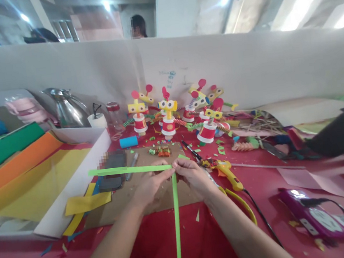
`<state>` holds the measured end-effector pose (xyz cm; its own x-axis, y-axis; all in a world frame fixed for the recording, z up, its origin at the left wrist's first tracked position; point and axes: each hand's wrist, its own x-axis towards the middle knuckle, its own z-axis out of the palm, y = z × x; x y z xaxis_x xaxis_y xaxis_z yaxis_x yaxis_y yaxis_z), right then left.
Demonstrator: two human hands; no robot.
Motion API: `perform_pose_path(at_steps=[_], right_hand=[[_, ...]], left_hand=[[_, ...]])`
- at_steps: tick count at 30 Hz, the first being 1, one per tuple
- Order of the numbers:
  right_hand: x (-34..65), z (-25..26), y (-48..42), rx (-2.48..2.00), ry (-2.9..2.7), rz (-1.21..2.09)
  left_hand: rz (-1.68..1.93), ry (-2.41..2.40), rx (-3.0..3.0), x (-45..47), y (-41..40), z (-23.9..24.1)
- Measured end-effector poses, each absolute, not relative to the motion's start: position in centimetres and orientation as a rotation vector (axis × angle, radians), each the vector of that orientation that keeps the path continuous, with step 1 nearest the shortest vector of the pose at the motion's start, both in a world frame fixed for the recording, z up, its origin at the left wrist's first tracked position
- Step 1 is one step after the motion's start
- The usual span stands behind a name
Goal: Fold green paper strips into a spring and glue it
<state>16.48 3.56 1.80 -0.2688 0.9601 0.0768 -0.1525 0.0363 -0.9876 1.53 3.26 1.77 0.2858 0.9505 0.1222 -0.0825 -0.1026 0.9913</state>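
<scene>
Two green paper strips (133, 169) meet at a right angle in front of me: one runs left, the other (177, 223) hangs down toward me. My left hand (152, 185) and my right hand (192, 176) both pinch the strips at the corner where they cross, over a brown cardboard sheet (121, 205). Beyond my hands lie small folded paper springs (161, 151) and a row of paper-cup robot figures (168, 119) with yellow heads and red hearts.
A white box of coloured paper sheets (34, 177) sits at left, a dark phone (112, 175) beside it. A yellow glue gun (228, 174) and scissors (193, 151) lie right of my hands. A purple device (308, 213) with a cable is at right. A steel kettle (67, 110) stands behind.
</scene>
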Motion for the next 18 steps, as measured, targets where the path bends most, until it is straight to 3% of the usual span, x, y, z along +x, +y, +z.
perform_pose_path(at_steps=[4, 11, 18], right_hand=[[16.6, 2.1, 3.5, -0.961, -1.410, 1.325], [18.5, 3.0, 3.6, -0.944, -1.451, 1.517], [18.9, 3.2, 3.8, -0.919, -1.076, 1.525]], left_hand=[[1.046, 0.868, 1.262, 1.3, 4.2, 0.9], [0.932, 0.864, 1.287, 0.6, 3.9, 1.6], [1.081, 0.628, 1.049, 1.5, 3.9, 1.4]])
